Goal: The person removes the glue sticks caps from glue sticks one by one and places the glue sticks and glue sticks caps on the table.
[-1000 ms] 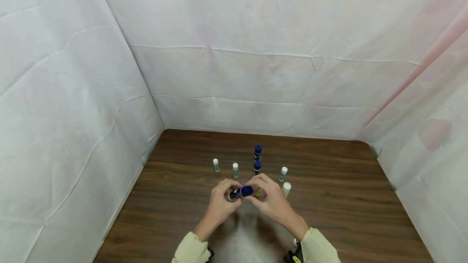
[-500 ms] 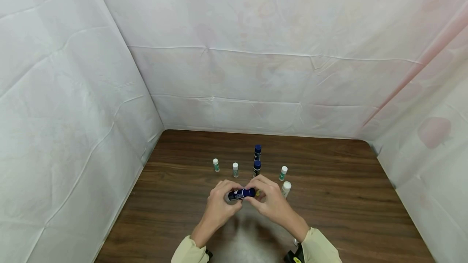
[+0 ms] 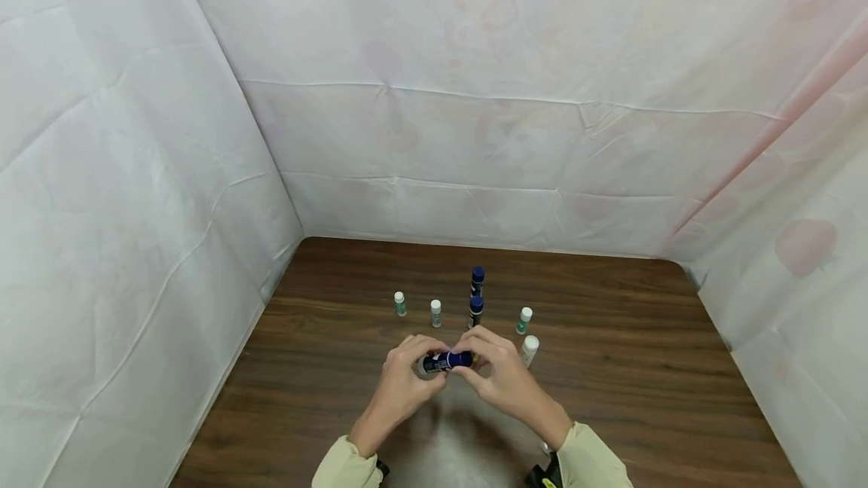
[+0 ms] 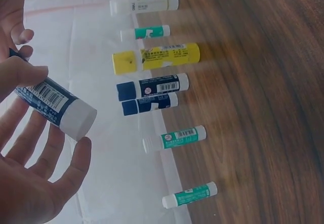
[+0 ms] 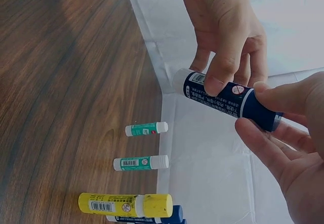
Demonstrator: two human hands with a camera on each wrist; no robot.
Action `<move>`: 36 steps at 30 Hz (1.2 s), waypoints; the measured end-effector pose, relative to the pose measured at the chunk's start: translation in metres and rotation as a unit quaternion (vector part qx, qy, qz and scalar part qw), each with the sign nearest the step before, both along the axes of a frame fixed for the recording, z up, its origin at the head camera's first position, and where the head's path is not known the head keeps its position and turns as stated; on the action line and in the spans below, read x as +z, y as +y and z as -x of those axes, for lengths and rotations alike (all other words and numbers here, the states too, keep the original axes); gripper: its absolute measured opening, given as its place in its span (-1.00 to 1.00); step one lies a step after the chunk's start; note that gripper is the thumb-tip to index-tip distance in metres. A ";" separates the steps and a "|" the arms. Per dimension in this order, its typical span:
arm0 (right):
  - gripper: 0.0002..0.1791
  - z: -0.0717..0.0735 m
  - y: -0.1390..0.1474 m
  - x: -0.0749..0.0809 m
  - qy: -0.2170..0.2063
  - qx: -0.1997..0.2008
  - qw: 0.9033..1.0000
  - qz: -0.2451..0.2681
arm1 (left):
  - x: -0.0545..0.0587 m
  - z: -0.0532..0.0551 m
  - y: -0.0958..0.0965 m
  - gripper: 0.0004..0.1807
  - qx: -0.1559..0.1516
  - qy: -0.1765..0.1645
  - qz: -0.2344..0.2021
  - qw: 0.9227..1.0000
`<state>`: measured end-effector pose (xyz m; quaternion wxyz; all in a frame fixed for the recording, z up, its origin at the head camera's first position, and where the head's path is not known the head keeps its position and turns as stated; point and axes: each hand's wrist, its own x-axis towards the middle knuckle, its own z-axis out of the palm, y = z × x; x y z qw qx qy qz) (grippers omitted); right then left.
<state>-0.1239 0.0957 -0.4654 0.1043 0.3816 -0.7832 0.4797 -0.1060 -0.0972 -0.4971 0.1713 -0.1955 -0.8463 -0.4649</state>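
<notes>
A dark blue glue stick (image 3: pixel 446 361) with a white base lies sideways between both hands, above the table. My left hand (image 3: pixel 401 379) grips its labelled body, the thumb across the barcode side in the left wrist view. With thumb and fingertips, my right hand (image 5: pixel 309 153) pinches the blue cap (image 5: pixel 260 112) at the other end. The cap sits against the body. Beyond the hands stands a yellow glue stick (image 4: pixel 169 56), mostly hidden behind the right hand in the head view.
Two blue glue sticks (image 3: pixel 476 307) stand behind the yellow one. Small green glue sticks with white caps (image 3: pixel 400 305) stand to the left, another green one (image 3: pixel 524 321) to the right. A larger white glue stick (image 3: pixel 530 350) is by the right hand. White sheeting (image 3: pixel 434 141) surrounds the wooden table (image 3: pixel 610 322).
The held glue stick has turned slightly more level and its cap has shifted a little right, into the right hand's fingertips. The standing glue sticks have stayed in place.
</notes>
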 end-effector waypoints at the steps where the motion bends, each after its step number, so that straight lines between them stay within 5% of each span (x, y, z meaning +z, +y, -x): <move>1: -0.74 0.000 0.000 0.000 0.002 0.001 1.000 0.000 | 0.000 0.000 -0.001 -0.59 -0.002 -0.002 0.002 1.000; 9: -0.72 0.001 0.000 0.003 0.035 0.010 0.999 0.006 | -0.001 0.001 -0.010 -0.59 -0.009 -0.012 0.008 1.000; 18: -0.74 0.001 0.002 0.008 0.008 0.015 1.000 -0.003 | -0.003 -0.001 -0.013 -0.58 -0.006 -0.029 -0.011 1.000; 26: -0.72 0.000 0.004 0.009 0.013 0.006 1.000 -0.004 | -0.005 0.000 -0.014 -0.51 0.007 -0.012 -0.027 1.000; 36: -0.71 -0.002 0.009 0.012 0.026 -0.006 1.000 -0.011 | -0.009 -0.002 -0.015 -0.50 0.018 -0.029 -0.055 0.998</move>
